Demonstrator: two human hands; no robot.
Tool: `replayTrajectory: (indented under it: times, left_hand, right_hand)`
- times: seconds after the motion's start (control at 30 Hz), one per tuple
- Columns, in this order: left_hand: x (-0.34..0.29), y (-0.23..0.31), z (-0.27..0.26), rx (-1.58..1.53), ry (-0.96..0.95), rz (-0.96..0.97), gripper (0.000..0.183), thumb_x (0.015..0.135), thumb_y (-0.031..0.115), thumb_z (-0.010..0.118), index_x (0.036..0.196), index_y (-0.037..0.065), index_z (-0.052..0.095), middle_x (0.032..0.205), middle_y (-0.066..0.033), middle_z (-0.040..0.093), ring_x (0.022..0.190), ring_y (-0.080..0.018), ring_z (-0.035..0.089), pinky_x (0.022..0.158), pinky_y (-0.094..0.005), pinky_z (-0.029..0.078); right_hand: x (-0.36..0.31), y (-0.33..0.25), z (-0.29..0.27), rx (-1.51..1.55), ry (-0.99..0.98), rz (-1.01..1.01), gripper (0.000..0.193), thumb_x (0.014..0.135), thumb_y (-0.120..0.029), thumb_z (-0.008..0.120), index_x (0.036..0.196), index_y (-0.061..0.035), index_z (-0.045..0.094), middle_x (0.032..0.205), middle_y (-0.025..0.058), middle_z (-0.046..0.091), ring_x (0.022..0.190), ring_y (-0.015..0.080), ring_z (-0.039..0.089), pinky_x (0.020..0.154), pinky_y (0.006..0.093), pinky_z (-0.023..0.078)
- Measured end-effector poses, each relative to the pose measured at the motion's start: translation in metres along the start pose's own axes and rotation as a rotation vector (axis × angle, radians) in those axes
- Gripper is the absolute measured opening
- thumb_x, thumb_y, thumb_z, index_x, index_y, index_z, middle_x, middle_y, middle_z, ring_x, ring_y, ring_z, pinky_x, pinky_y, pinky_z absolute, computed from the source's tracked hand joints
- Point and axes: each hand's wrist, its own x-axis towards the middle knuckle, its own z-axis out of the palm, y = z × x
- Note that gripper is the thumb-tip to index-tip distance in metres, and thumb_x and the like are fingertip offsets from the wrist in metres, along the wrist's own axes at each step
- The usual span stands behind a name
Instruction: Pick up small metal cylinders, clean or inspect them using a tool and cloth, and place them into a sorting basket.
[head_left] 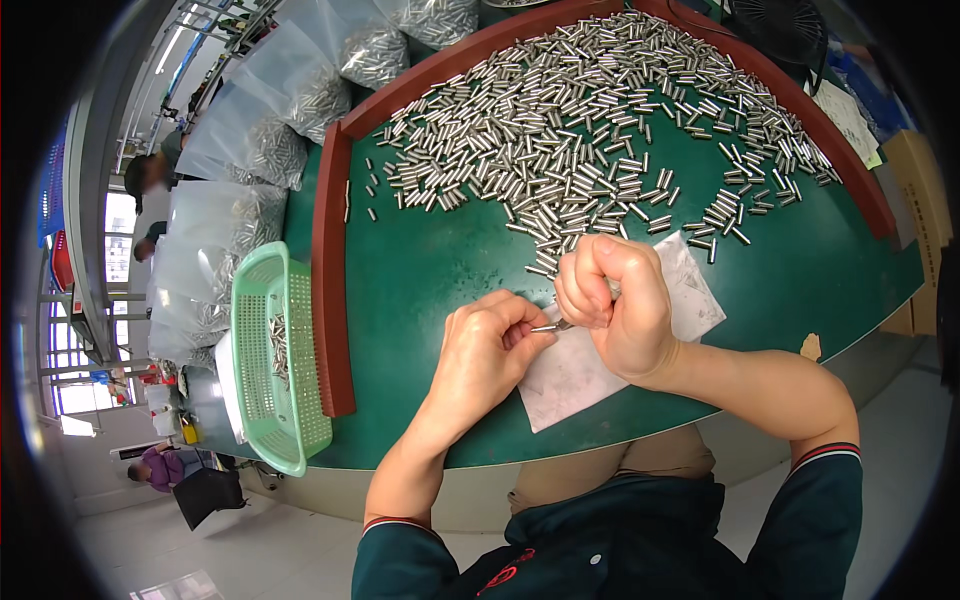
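Note:
My left hand (pixel 478 345) is closed over the table, thumb and fingers pinching a small silver metal pin (pixel 545 328). Just to its right, my right hand (pixel 622 300) is curled into a fist around a slim metal tool, whose dark tip (pixel 565 324) meets or nearly meets the pin. Most of that tool is hidden inside the fist, so its kind does not show. Beneath both hands lies a stained whitish cloth or paper sheet (pixel 562 390). Beyond them spreads a large heap of similar metal pins (pixel 570 110), its nearest edge close to my right hand.
Red-brown rails (pixel 332 270) border the green tabletop (pixel 420 270) at left and back. Outside the left rail stands a light green basket (pixel 255 400) with some pins. Clear bags of pins (pixel 275 150) line the far left. A black fan (pixel 780 30) and cardboard box (pixel 915 180) are at right.

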Motion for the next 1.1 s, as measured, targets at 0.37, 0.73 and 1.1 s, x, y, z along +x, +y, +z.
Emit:
replayTrajectory:
  times: [0.37,0.73,1.1]
  left_hand:
    - [0.003,0.001,-0.001,0.043,0.014,0.048,0.012,0.062,0.002,0.069,0.07,-0.002,0.059,0.063,-0.0089,0.056,0.051,-0.0186,0.052,0.049,-0.0294,0.043]
    - [-0.004,0.004,0.001,0.091,0.078,0.122,0.012,0.065,0.002,0.069,0.075,0.0,0.062,0.067,-0.0067,0.056,0.051,-0.0147,0.051,0.049,-0.026,0.042]
    - [-0.004,0.005,0.007,0.126,0.081,0.185,0.012,0.068,0.007,0.066,0.077,0.002,0.061,0.069,-0.0091,0.053,0.063,-0.0262,0.054,0.056,-0.0347,0.044]
  right_hand:
    - [-0.007,0.007,0.01,-0.213,-0.039,-0.125,0.034,0.084,-0.018,0.035,0.051,-0.0077,0.029,0.047,0.0006,0.029,0.046,0.0094,0.026,0.044,0.0244,0.022]
    - [0.003,-0.011,-0.002,-0.095,-0.064,-0.101,0.034,0.083,-0.016,0.035,0.052,-0.0052,0.03,0.05,0.0005,0.032,0.047,0.008,0.028,0.045,0.0241,0.025]
    - [0.0,-0.013,-0.001,-0.093,-0.035,-0.069,0.033,0.082,-0.016,0.034,0.051,-0.0058,0.03,0.049,-0.0002,0.031,0.047,0.0074,0.028,0.044,0.0234,0.024]
